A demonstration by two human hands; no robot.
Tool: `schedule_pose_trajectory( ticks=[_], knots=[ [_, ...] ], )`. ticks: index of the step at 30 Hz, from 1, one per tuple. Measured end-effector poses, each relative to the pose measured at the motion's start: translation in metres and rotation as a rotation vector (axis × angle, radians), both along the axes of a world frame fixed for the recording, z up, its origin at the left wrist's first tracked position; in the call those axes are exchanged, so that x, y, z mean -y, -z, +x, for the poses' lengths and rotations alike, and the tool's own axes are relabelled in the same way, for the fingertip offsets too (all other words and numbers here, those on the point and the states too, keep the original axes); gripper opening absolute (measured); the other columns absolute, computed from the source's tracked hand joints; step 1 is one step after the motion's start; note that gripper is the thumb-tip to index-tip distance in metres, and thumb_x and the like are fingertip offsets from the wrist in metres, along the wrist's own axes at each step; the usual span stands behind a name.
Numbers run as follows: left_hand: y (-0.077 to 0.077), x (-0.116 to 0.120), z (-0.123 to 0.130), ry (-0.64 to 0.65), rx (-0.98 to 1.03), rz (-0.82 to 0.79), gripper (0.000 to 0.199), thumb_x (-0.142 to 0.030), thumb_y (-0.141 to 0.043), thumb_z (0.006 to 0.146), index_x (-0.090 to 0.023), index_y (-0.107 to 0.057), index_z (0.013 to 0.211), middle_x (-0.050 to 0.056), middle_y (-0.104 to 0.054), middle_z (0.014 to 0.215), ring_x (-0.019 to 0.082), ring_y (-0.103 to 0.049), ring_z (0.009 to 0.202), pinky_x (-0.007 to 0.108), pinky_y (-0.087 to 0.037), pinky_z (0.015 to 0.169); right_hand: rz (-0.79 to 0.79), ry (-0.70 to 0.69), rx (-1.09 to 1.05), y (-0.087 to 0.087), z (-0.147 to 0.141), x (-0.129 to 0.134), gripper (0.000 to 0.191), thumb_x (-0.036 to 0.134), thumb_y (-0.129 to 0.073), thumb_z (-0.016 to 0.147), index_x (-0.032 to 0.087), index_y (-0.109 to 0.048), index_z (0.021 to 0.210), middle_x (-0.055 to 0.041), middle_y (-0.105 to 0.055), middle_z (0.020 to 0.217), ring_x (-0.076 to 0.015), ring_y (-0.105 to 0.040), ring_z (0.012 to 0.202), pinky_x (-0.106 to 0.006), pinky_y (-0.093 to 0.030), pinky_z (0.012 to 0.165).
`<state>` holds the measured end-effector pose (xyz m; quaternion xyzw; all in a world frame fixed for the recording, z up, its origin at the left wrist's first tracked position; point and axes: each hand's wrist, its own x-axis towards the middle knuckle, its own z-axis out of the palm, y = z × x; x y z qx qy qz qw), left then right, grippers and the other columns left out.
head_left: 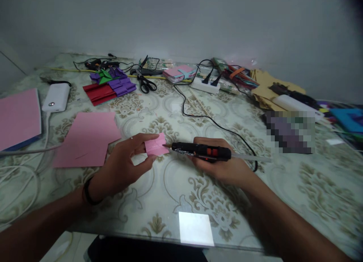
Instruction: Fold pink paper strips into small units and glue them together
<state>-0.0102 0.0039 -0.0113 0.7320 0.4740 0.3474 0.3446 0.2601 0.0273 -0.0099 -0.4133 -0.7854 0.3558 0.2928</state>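
My left hand (124, 158) pinches a small folded piece of pink paper (154, 145) between thumb and fingers. In my right hand (218, 165) is a black hot glue gun (201, 150) with an orange-red switch and a small red light. Its nozzle points left and meets the right part of the pink paper; whether it touches the surface I cannot tell. A clear glue stick (252, 157) sticks out of the gun's rear. Left of my left hand, larger sheets of pink paper (87, 141) lie flat on the table.
Black scissors (146, 83) lie behind, beside folded red paper (99, 92) and purple paper (123, 86). A white power strip (205, 85) holds plugs, and a black cord (210, 119) curves toward my right hand. A white power bank (56, 97) with a cable lies left. A blurred-out object (289, 133) lies right.
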Motion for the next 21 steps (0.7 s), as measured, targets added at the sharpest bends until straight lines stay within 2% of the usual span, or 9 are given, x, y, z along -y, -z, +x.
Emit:
schedule_pose_trajectory(
  ticks=[8, 15, 21],
  knots=[
    [0.0015, -0.0006, -0.0014, -0.045, -0.085, 0.061, 0.044, -0.025, -0.068, 0.089, -0.023, -0.064, 0.132, 0.005, -0.079, 0.119, 0.021, -0.077, 0.100, 0.034, -0.064, 0.091, 0.010, 0.009, 0.016, 0.0009, 0.0014, -0.0010, 0.023, 0.014, -0.065, 0.082, 0.021, -0.050, 0.067, 0.0049, -0.049, 0.064, -0.0100, -0.040, 0.054, -0.023, -0.032, 0.051],
    [0.0001, -0.0006, -0.0018, -0.042, -0.150, 0.099, 0.043, -0.024, -0.067, 0.090, -0.024, -0.064, 0.133, 0.005, -0.079, 0.119, 0.023, -0.077, 0.101, 0.037, -0.063, 0.094, 0.039, 0.000, 0.040, 0.0013, 0.0022, -0.0015, 0.021, 0.016, -0.065, 0.085, 0.021, -0.053, 0.068, 0.0036, -0.053, 0.066, -0.0109, -0.044, 0.056, -0.024, -0.034, 0.054],
    [0.0031, -0.0028, -0.0022, 0.001, -0.181, 0.159, 0.042, -0.021, -0.065, 0.090, -0.025, -0.063, 0.132, 0.004, -0.077, 0.127, 0.023, -0.075, 0.112, 0.037, -0.058, 0.105, 0.081, -0.050, 0.055, 0.0037, 0.0029, -0.0037, 0.015, 0.018, -0.064, 0.087, 0.020, -0.058, 0.073, 0.0011, -0.057, 0.069, -0.0135, -0.053, 0.061, -0.026, -0.039, 0.058]
  ],
)
